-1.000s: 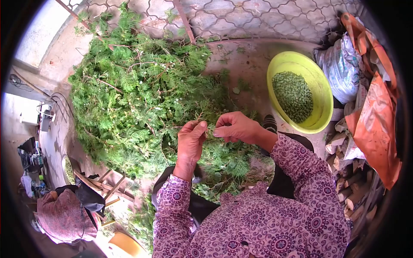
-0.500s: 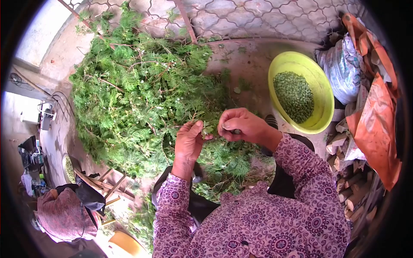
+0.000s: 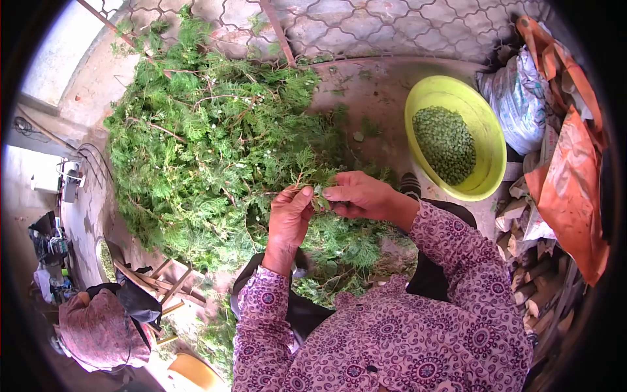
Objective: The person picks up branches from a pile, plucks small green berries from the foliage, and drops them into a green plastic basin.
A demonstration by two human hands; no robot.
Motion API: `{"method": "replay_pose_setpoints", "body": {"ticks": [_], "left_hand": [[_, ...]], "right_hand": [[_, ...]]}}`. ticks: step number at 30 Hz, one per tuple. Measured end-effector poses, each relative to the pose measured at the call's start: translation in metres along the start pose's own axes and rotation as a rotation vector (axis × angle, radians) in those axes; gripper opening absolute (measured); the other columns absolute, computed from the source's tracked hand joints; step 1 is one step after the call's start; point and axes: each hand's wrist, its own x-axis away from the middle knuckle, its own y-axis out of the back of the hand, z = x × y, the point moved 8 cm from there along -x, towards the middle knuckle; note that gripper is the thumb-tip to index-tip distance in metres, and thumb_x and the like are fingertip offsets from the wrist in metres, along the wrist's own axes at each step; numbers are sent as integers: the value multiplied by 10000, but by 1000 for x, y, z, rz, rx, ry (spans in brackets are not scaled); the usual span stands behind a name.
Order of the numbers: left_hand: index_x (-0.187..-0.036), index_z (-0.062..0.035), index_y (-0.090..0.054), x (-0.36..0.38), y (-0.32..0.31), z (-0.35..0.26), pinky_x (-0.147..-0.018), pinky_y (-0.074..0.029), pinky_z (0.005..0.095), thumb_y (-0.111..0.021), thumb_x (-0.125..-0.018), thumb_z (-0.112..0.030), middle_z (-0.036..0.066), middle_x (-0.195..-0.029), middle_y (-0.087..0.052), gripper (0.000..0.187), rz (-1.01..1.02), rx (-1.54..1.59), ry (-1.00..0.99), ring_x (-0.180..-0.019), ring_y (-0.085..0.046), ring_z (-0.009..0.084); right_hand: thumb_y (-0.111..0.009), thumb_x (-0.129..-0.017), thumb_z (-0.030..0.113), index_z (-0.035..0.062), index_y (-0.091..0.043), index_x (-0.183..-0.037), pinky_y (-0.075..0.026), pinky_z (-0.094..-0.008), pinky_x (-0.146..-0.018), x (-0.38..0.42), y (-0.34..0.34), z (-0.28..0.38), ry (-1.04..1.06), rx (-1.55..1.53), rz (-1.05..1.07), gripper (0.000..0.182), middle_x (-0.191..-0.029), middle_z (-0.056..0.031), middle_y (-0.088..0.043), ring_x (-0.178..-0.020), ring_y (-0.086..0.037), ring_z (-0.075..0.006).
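My left hand (image 3: 287, 219) pinches a green evergreen sprig (image 3: 305, 171) between thumb and forefinger, in front of my lap. From the right, my right hand (image 3: 372, 198) meets it, with its thumb and fingers closed on the leafy end; whether anything else is in its palm is hidden. Beneath and beyond both hands spreads a big heap of cut evergreen branches (image 3: 189, 163), dotted with small pale cones. To the right, a yellow-green basin (image 3: 488, 157) contains a mound of small green cones (image 3: 445, 145).
A wire mesh fence (image 3: 385, 29) runs along the back. White woven sacks (image 3: 516, 91), an orange sheet (image 3: 568, 196) and stacked firewood (image 3: 539, 287) line the right side. At lower left another person (image 3: 104, 330) sits beside a wooden frame (image 3: 171, 287) and a yellow container (image 3: 194, 372).
My right hand has moved left, and its fingertips now close on the sprig in my left hand. Before, the two hands were slightly apart. More of the sprig shows above my left fingers.
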Motion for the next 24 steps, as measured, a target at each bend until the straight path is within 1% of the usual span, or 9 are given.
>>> {"method": "replay_pose_setpoints", "body": {"ticks": [2, 6, 9, 11, 15, 18, 21, 23, 24], "left_hand": [[-856, -81, -591, 1, 4, -2, -586, -450, 212, -646, -760, -44, 20, -790, -626, 116, -62, 10, -41, -665, -568, 90], [-856, -74, -588, 3, 1, -2, -601, -459, 219, -651, -751, -32, 23, -795, -627, 130, -30, -19, -55, -676, -576, 97], [-854, -75, -587, 7, -7, -3, -606, -469, 226, -653, -751, -45, 21, -798, -627, 126, -12, 83, -44, -686, -583, 105], [-854, -71, -584, 10, -14, -1, -600, -479, 240, -653, -755, -63, 21, -802, -627, 121, 13, 124, 29, -697, -590, 113], [-860, -67, -583, 9, -6, -5, -583, -482, 244, -646, -766, -79, 23, -802, -626, 114, 31, 211, -15, -676, -581, 107], [-857, -63, -579, 6, 6, -7, -569, -471, 232, -640, -775, -87, 20, -785, -619, 106, -58, 89, -61, -639, -562, 97], [-843, -59, -581, 6, 0, -12, -562, -448, 209, -639, -776, -82, 12, -753, -607, 92, -71, -18, -68, -607, -536, 82], [-818, -47, -585, 4, 4, -9, -570, -433, 195, -634, -777, -63, 3, -729, -595, 66, -102, -123, -71, -610, -528, 69], [-818, -47, -585, 3, 6, -7, -570, -433, 195, -634, -777, -63, 3, -729, -595, 66, -101, -122, -70, -610, -528, 69]], "right_hand": [[-617, -793, 227, 51, -550, -774, -255, -176, -355, -3, 1, -2, 0, 27, -25, 189, -602, -16, -530, -424, -395, -51], [-624, -776, 182, 47, -558, -761, -263, -178, -363, -9, 3, -11, -7, -76, -8, 151, -591, -15, -524, -428, -402, -56], [-599, -765, 118, 41, -555, -789, -277, -184, -373, -8, 2, -8, 43, -176, -6, 92, -605, -23, -531, -434, -416, -67], [-558, -759, 75, 36, -546, -806, -291, -190, -383, -5, -7, -2, 74, -260, 111, 62, -623, -35, -542, -443, -433, -78], [-529, -764, 68, 26, -535, -820, -294, -189, -387, 6, -16, 12, 85, -267, 97, 70, -644, -46, -549, -459, -449, -83], [-520, -759, 56, 19, -534, -822, -294, -190, -391, 13, -17, 19, 99, -164, 82, 74, -652, -41, -543, -473, -458, -81], [-545, -752, 50, 19, -525, -851, -323, -184, -418, 12, -9, 28, 158, -117, 165, 105, -747, -61, -566, -518, -459, -77], [-589, -778, 119, 21, -533, -852, -326, -187, -419, 10, 2, 30, 161, 0, 18, 135, -696, -30, -540, -505, -450, -64], [-589, -778, 119, 21, -533, -852, -326, -187, -419, 8, 3, 28, 161, 0, 16, 135, -696, -30, -540, -505, -450, -64]]}}
